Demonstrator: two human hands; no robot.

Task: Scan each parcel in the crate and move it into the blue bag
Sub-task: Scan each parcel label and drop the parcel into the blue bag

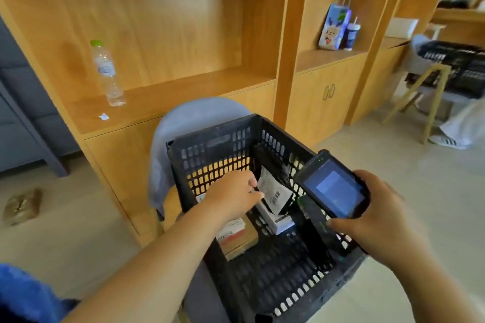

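Observation:
A black slatted crate [210,147] sits on a grey chair in front of me. Inside it, my left hand [233,193] pinches the edge of a black pouch parcel [275,191] with a white barcode label, tilted up. Under that lies a white box [278,221], and a brown cardboard parcel [237,238] rests below my left wrist. My right hand [378,215] grips a black handheld scanner [332,187] with a lit blue screen over the crate's right rim. A corner of the blue bag [23,294] shows at the bottom left.
A wooden shelf unit [162,97] stands behind the crate, with a plastic water bottle [107,73] on it. A gift bag and cup [338,27] sit in another bay. A brown packet [22,206] lies on the floor left. A seated person [456,126] and stool are at right.

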